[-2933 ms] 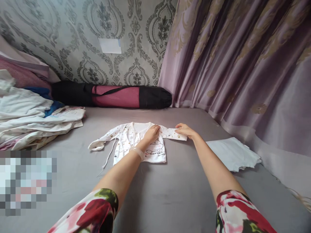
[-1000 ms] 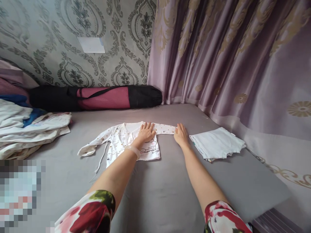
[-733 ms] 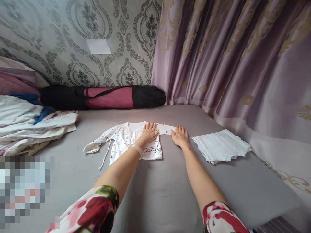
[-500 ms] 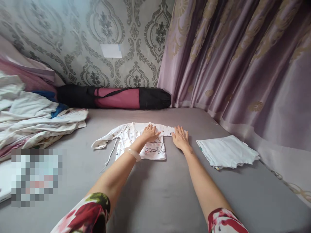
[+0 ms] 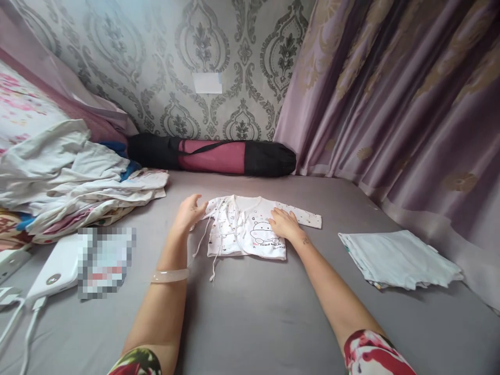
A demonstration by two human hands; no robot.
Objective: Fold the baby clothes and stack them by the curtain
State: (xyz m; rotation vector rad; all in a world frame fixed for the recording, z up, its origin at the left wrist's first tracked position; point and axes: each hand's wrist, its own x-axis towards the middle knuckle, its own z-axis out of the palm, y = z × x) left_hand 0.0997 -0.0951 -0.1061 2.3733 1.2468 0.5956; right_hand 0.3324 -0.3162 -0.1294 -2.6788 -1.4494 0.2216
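A small white baby shirt (image 5: 230, 229) lies spread on the grey bed sheet (image 5: 250, 312), its front up. It has tie strings on the left side and a printed cartoon with lettering on the right. My right hand (image 5: 285, 224) rests flat on the shirt's right side near the shoulder, fingers spread. At the other sleeve is my left hand (image 5: 190, 211), its thumb and fingers apart; it covers the cuff end, and whether it presses the cloth I cannot tell.
Folded white cloths (image 5: 400, 258) lie to the right. On the left is a heap of clothes (image 5: 78, 177), with a white power bank (image 5: 62, 265) and its cables in front. A black and pink long bag (image 5: 213, 156) lies along the wall, beside the purple curtain (image 5: 371, 94).
My left hand has moved from the shirt's front to the left sleeve. My right hand has moved off the right sleeve onto the shirt's chest. The view has turned left.
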